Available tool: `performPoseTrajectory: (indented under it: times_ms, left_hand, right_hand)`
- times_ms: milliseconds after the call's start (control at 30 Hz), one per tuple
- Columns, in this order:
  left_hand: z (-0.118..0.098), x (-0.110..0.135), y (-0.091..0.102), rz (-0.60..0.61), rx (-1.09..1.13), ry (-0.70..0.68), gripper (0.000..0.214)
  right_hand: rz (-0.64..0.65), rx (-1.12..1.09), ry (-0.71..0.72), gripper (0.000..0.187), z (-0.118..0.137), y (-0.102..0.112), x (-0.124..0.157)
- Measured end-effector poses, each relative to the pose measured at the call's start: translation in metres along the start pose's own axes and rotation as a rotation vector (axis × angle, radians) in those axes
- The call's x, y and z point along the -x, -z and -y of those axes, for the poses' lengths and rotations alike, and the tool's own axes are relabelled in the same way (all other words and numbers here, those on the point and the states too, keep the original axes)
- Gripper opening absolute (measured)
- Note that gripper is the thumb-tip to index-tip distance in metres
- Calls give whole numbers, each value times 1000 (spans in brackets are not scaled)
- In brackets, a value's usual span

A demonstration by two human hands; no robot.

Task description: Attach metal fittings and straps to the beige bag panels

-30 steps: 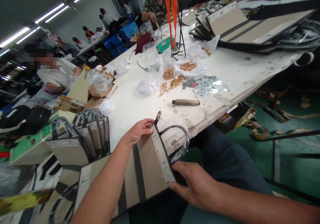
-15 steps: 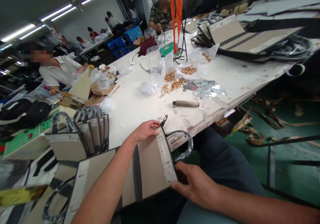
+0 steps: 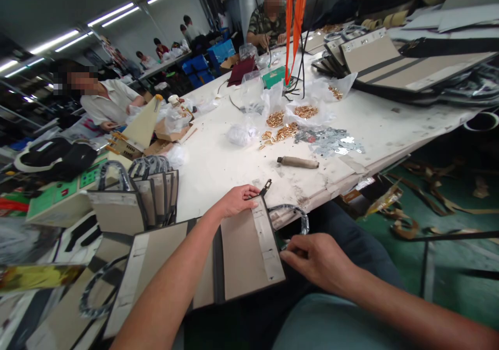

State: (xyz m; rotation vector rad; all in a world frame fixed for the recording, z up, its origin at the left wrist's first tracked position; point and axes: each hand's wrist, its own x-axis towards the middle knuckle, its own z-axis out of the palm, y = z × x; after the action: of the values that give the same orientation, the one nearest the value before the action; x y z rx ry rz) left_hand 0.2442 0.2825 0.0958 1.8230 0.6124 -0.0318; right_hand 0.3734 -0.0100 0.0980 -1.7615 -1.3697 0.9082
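Observation:
An opened-out bag panel [image 3: 244,256], beige inside with dark edging and a pale strip, lies tilted across my lap and the table edge. My left hand [image 3: 241,200] pinches its far corner, beside a small dark tab with a metal end [image 3: 265,187]. A plastic-wrapped bag handle [image 3: 304,220] loops out from the panel's right edge. My right hand [image 3: 317,256] is curled close to that edge, at the lower end of the handle. Its fingertips are partly hidden, so what they hold does not show.
Gold-coloured fittings [image 3: 288,130], flat metal plates [image 3: 331,141] and a taped tool handle [image 3: 298,162] lie on the white table [image 3: 210,157]. More bag pieces stand left [image 3: 117,212] and far right [image 3: 390,61]. Orange straps [image 3: 295,25] hang down. Two co-workers sit across the table.
My right hand has let go of the panel's near corner and moved up along its edge toward the handle, fingers curling in. My left hand keeps its hold. The view has shifted slightly left.

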Motion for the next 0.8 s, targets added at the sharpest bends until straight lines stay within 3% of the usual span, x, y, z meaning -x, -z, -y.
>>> performPoseTrajectory:
  times_ms: [167,267,367,533,700,800]
  left_hand:
    - [-3,4,-7,-64,-56,-45,48]
    - [-3,11,-15,-157,-116,-74,38]
    - [-1,21,-25,-310,-190,-91,34]
    - [3,51,-51,-565,-330,-169,17]
    - [15,77,-78,-634,-562,-342,27]
    - [24,82,-84,-635,-627,-344,33]
  right_hand:
    - [-249,148,213,12,9,18,-43]
    - [-227,300,288,23,12,13,-76]
    - [-182,419,269,24,10,1,-97]
    - [-200,495,245,23,0,-13,-106]
    - [-218,513,254,20,0,-15,-106]
    - [-211,519,256,22,-1,-18,-104]
